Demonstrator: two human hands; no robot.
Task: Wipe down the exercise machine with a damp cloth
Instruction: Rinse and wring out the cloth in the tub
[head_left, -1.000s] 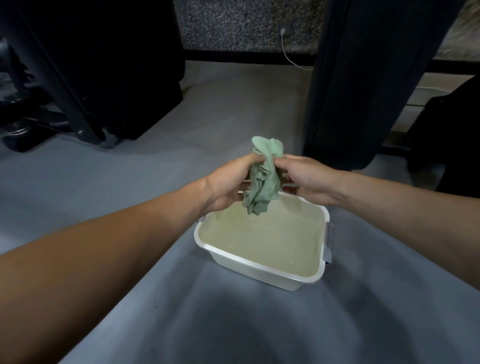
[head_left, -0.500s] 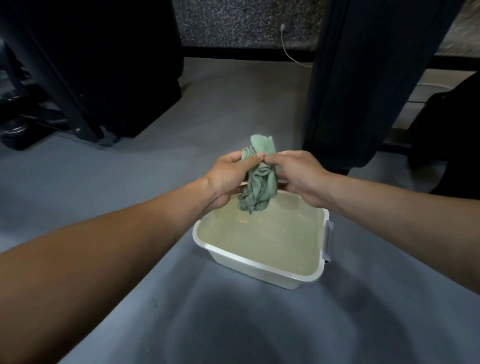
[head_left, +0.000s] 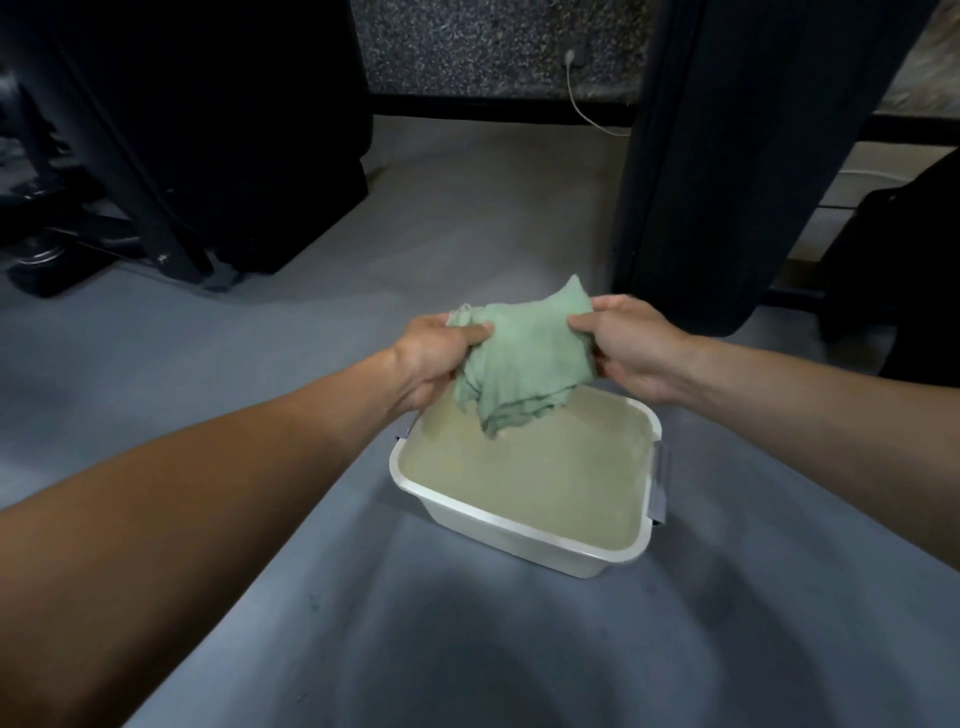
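Both hands over the tub, cloth between them. Left hand (head_left: 434, 358) pinches the cloth's left upper edge, thumb on the near face, fingers curled behind. Right hand (head_left: 631, 348) grips the right upper edge the same way, thumb forward, fingers wrapped round the back.

Green cloth (head_left: 522, 358) hangs above the far left part of the white plastic tub (head_left: 519, 525), its bunched lower folds dangling just over the water (head_left: 540, 483); cannot tell whether the lowest tip touches the surface. The cloth is not on any machine.

Change from half a second ago: then the two hands met almost thumb to thumb, with the cloth squeezed into a narrow vertical twist between them. Now the hands have drawn apart sideways and the cloth is pulled open into a wide, creased sheet spanning the gap, top edge roughly level, one corner poking up near the right thumb. A second ago it was an even tighter wad, wrung upright.

Tub sits on the grey floor (head_left: 260, 364), pale cloudy water inside, a grey clip handle (head_left: 660, 483) on its right side. Dark exercise machine frame (head_left: 156, 182) stands well apart at upper left. A dark upright panel (head_left: 727, 156) stands behind the right hand. White cable (head_left: 584, 104) trails down the speckled wall at the back.
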